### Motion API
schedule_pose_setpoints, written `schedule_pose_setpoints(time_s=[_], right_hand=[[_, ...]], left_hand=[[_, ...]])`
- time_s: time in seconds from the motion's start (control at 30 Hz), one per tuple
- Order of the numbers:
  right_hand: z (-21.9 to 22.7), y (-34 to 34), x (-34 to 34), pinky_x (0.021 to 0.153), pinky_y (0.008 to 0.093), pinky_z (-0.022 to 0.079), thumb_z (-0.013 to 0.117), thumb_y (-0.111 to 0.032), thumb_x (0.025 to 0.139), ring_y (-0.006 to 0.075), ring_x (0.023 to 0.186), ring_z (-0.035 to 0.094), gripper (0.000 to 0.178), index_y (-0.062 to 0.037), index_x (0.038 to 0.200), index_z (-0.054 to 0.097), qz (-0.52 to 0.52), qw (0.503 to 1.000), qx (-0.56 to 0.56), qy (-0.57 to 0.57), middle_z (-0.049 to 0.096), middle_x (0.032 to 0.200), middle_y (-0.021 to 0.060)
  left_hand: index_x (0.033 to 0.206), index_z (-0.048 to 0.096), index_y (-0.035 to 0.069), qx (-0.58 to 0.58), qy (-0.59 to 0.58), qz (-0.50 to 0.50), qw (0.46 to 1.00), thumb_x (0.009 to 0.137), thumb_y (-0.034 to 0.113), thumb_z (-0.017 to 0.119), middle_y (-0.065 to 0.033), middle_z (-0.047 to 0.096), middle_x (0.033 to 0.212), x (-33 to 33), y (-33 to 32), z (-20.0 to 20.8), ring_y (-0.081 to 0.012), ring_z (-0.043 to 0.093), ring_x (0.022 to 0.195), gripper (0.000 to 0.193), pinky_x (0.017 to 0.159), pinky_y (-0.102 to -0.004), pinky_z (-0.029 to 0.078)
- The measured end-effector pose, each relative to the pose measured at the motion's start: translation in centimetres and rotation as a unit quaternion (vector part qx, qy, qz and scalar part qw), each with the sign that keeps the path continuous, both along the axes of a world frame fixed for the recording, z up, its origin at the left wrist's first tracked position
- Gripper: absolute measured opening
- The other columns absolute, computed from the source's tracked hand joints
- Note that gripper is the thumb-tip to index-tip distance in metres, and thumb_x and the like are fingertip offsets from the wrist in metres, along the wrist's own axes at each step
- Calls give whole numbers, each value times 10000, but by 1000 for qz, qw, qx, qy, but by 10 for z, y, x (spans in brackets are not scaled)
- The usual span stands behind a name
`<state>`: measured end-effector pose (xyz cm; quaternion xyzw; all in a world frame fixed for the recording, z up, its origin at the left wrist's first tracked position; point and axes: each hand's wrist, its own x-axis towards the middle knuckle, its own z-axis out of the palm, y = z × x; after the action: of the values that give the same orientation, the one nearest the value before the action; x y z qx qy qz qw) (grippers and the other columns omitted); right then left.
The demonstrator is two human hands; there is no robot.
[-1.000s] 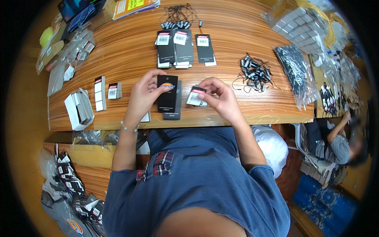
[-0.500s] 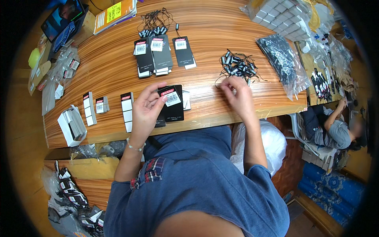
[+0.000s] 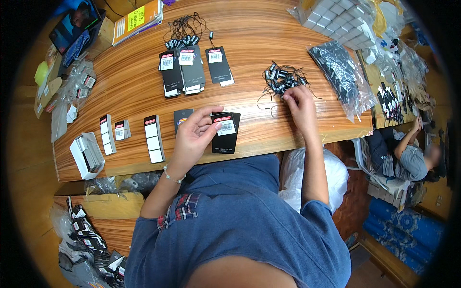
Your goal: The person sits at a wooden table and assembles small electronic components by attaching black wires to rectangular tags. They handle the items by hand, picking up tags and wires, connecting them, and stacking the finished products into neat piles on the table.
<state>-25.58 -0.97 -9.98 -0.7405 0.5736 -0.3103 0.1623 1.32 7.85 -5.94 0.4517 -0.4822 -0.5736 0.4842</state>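
At the left of the frame, a white open box (image 3: 98,169) packed with cards stands on the wood-grain table (image 3: 259,38), below a lit screen (image 3: 76,23) at upper left. Next come a strip-shaped label stack (image 3: 107,134), a smaller label stack (image 3: 120,130) and, left of centre, a taller label stack (image 3: 154,139). At upper centre, three groups of labelled tags (image 3: 193,72) lie side by side beneath dark looped cords (image 3: 186,25). Near the centre, a grey-blue tag (image 3: 182,116) lies partly behind the left hand (image 3: 193,133), whose thumb and forefinger pinch the black hang tag (image 3: 224,142), a white label at its top, close to the table's near edge. Right of centre, the right hand (image 3: 299,102) reaches the lower edge of a tangled cord pile (image 3: 283,78); its thumb and forefinger are drawn close together, though whether they grip a cord cannot be told. Farther right lies a clear plastic bag (image 3: 342,74) with dark contents; at the right edge sits a co-worker (image 3: 411,163) in grey.
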Motion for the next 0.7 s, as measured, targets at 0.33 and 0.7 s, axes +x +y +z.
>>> schedule_pose_setpoints(time_s=[0.33,0.7], right_hand=[[19,-27,-15,633,196,380,565,-86,843,59,724,471,76,-11,840,555,15,951,67,-302,546,807,-22],[19,-35,-3,643,185,405,524,-48,866,52,716,502,47,-3,858,536,98,934,59,-338,542,772,-2]], left_hand=[[1034,480,-5,-40,-80,-118,989,862,18,519,-78,604,931,-12,-34,13,-85,576,864,178,731,-204,447],[1048,566,-33,-201,-236,-264,913,837,113,562,-97,630,885,-80,-140,20,-120,580,767,256,693,-254,462]])
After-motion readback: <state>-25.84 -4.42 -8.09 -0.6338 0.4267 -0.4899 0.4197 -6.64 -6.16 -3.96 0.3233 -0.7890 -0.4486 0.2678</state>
